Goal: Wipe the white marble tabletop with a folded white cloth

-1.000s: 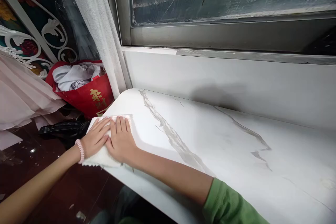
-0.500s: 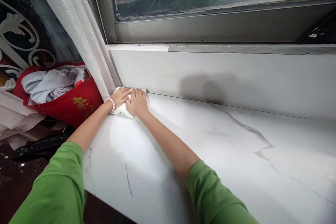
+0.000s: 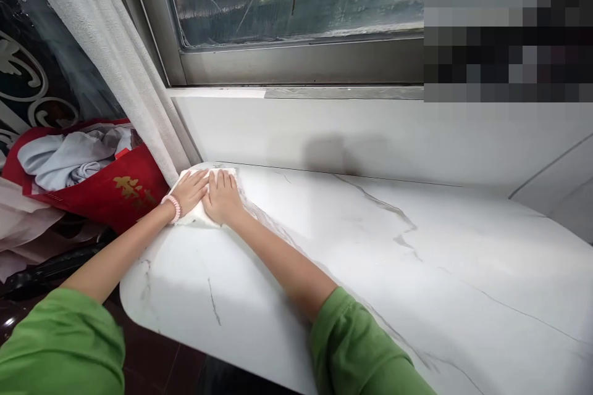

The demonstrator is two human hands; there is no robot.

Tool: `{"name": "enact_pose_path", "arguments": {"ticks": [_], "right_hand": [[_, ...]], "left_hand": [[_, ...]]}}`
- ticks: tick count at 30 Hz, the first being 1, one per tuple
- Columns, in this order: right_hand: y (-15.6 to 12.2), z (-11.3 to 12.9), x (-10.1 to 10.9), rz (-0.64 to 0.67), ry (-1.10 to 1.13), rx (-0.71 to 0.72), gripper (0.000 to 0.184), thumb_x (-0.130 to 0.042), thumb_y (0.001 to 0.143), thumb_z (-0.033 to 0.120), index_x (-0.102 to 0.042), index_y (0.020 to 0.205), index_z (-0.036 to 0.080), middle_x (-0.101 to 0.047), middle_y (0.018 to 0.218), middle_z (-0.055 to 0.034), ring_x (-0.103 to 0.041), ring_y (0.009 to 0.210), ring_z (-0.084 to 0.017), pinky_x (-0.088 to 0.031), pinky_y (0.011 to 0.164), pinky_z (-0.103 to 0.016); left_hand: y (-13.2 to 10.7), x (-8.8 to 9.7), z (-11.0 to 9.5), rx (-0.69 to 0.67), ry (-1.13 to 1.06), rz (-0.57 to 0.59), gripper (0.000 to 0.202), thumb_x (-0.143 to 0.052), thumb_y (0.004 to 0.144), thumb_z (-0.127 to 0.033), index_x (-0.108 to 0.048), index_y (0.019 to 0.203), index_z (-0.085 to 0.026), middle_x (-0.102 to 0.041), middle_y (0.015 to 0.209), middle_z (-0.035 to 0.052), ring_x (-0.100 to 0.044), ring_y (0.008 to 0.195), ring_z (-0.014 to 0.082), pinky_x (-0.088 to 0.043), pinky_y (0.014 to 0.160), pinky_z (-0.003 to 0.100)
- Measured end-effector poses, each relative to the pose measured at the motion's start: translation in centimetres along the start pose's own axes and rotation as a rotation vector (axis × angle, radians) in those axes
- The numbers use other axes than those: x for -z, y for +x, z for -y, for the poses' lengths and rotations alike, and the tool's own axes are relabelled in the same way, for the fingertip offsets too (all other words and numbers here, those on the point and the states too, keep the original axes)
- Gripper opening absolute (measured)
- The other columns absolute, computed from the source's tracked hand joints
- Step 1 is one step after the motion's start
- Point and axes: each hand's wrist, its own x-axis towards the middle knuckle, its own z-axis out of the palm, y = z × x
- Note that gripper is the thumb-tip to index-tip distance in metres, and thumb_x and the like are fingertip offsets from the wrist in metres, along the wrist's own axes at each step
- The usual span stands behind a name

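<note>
Both arms reach forward to the far left corner of a white marble-patterned tabletop (image 3: pixel 389 265). My left hand (image 3: pixel 189 192) lies flat on a white cloth (image 3: pixel 198 217), fingers stretched toward the wall; a pink beaded bracelet circles its wrist. Close beside it, my right hand (image 3: pixel 223 199) presses on the same cloth with its fingers extended, its thumb side touching the left hand. The cloth is spread under both palms, which hide most of it. Its far edge lies just short of the seam where the tabletop meets the wall.
A pale curtain (image 3: pixel 115 49) hangs down to the table's left corner. Left of it sits a red bag (image 3: pixel 104 197) filled with light clothing (image 3: pixel 78 154). Behind the table are a low white wall (image 3: pixel 278 129) and a metal-framed window (image 3: pixel 296 62). One patch at upper right is pixelated.
Both hands and the cloth have shifted slightly back from the wall seam, still in the left corner. The camera view has turned right, showing more of the tabletop's right end.
</note>
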Motion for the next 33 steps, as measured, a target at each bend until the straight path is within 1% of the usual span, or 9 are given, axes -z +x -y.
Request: {"name": "enact_pose_path", "arguments": {"ticks": [5,10,12,14,17,20,23,28,33], "right_hand": [[-5.3,3.8,2.0,0.078,0.033,0.111,0.062,-0.037,0.092,0.030,-0.027,0.143,-0.003,-0.029,0.146,-0.0297,-0.024,0.137,-0.037,-0.016,0.110,-0.052],[-11.9,6.8,4.0,0.110,0.085,0.214,0.066,-0.038,0.090,0.032,-0.026,0.141,-0.009,-0.029,0.144,-0.0334,-0.025,0.135,-0.041,-0.018,0.109,-0.056],[-13.8,7.2,4.9,0.111,0.089,0.266,0.067,-0.039,0.089,0.032,-0.027,0.141,-0.009,-0.031,0.143,-0.0324,-0.026,0.135,-0.042,-0.019,0.108,-0.056],[-14.4,7.3,5.9,0.138,0.068,0.308,0.068,-0.041,0.087,0.032,-0.029,0.140,-0.009,-0.036,0.140,-0.0324,-0.031,0.132,-0.042,-0.021,0.107,-0.057],[-13.5,6.9,7.0,0.223,0.025,0.357,0.071,-0.048,0.081,0.033,-0.035,0.136,-0.010,-0.047,0.130,-0.0330,-0.043,0.121,-0.042,-0.027,0.103,-0.057],[-12.0,6.0,6.8,0.225,0.030,0.357,0.072,-0.049,0.079,0.033,-0.037,0.136,-0.008,-0.048,0.129,-0.0318,-0.044,0.119,-0.042,-0.026,0.102,-0.057],[-10.3,4.1,5.4,0.128,0.071,0.289,0.069,-0.047,0.081,0.031,-0.036,0.138,-0.005,-0.042,0.136,-0.0292,-0.036,0.126,-0.039,-0.021,0.107,-0.055],[-6.0,-1.1,3.6,0.019,0.029,0.096,0.062,-0.042,0.084,0.028,-0.037,0.139,-0.002,-0.044,0.137,-0.0246,-0.035,0.127,-0.035,-0.017,0.110,-0.050],[-1.9,-6.9,3.7,-0.059,-0.070,-0.079,0.058,-0.039,0.085,0.024,-0.038,0.137,-0.001,-0.048,0.133,-0.0225,-0.037,0.124,-0.032,-0.019,0.109,-0.047]], "left_hand": [[-8.0,0.7,-2.9,0.040,0.051,-0.090,0.047,-0.021,0.096,-0.026,-0.037,0.138,-0.012,-0.035,0.148,0.0117,-0.027,0.138,0.0205,-0.019,0.113,0.045],[-15.3,1.8,-8.1,0.008,0.092,-0.182,0.050,-0.018,0.095,-0.022,-0.032,0.142,-0.012,-0.035,0.147,0.0118,-0.026,0.138,0.0200,-0.021,0.113,0.045],[-17.1,2.3,-10.2,0.029,0.097,-0.203,0.052,-0.019,0.094,-0.021,-0.026,0.145,-0.012,-0.033,0.148,0.0121,-0.026,0.138,0.0210,-0.021,0.113,0.045],[-18.0,2.6,-11.7,0.049,0.103,-0.201,0.054,-0.020,0.094,-0.021,-0.020,0.147,-0.012,-0.031,0.149,0.0124,-0.026,0.138,0.0222,-0.021,0.112,0.046],[-18.0,2.7,-12.2,0.051,0.122,-0.160,0.057,-0.023,0.092,-0.021,-0.017,0.148,-0.013,-0.030,0.150,0.0131,-0.028,0.138,0.0233,-0.021,0.112,0.047],[-16.5,2.3,-11.2,0.053,0.145,-0.114,0.057,-0.026,0.091,-0.020,-0.020,0.147,-0.012,-0.031,0.149,0.0142,-0.027,0.138,0.0241,-0.020,0.111,0.048],[-13.2,1.7,-9.7,0.051,0.143,-0.072,0.054,-0.026,0.092,-0.020,-0.027,0.145,-0.011,-0.033,0.148,0.0147,-0.025,0.138,0.0244,-0.018,0.112,0.048],[-3.4,0.9,-7.6,0.013,0.062,-0.005,0.050,-0.024,0.094,-0.021,-0.033,0.143,-0.013,-0.035,0.147,0.0123,-0.028,0.138,0.0216,-0.018,0.113,0.045],[6.5,0.3,-7.4,-0.091,-0.007,0.004,0.046,-0.026,0.095,-0.020,-0.039,0.139,-0.017,-0.038,0.146,0.0108,-0.032,0.135,0.0198,-0.019,0.112,0.045]]}}
